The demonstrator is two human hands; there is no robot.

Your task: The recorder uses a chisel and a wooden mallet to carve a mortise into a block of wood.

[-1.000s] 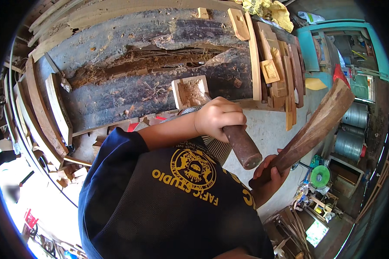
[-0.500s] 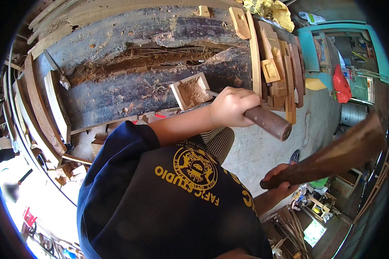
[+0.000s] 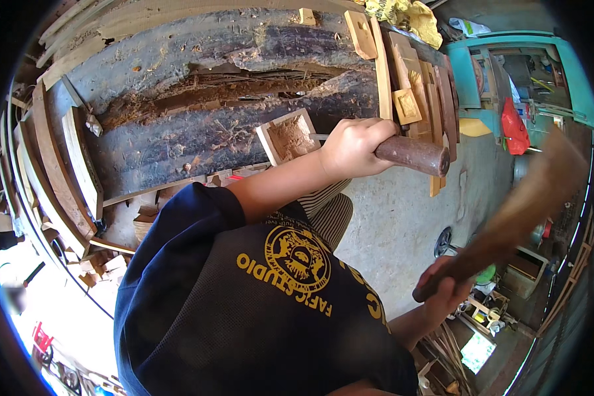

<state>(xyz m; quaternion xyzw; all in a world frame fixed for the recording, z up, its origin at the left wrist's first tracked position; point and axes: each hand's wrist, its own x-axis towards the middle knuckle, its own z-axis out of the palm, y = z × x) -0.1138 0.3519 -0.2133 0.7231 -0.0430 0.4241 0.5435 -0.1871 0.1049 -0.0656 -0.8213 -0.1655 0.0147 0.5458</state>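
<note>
My left hand (image 3: pixel 353 146) is shut on the thick reddish-brown handle of a chisel (image 3: pixel 412 154). Its thin blade points at a small square wooden block (image 3: pixel 287 137) with a hollowed recess. The block leans against a big dark, split log (image 3: pixel 198 132). Out to the lower right, my right hand (image 3: pixel 445 290) grips the end of a long wooden mallet (image 3: pixel 521 204), which is blurred and raised away from the chisel. My dark shirt with a yellow print fills the lower middle.
Planks (image 3: pixel 79 158) lean at the left of the log, and offcuts lie below them. More boards and carved pieces (image 3: pixel 409 72) stand at the log's right end. A teal cabinet (image 3: pixel 508 66) with a red bag (image 3: pixel 513 129) is at the far right, across a concrete floor (image 3: pixel 396 224).
The mallet has swung from beside the chisel handle out to the right and up. My left hand has shifted up, turning the chisel handle from pointing down to pointing right.
</note>
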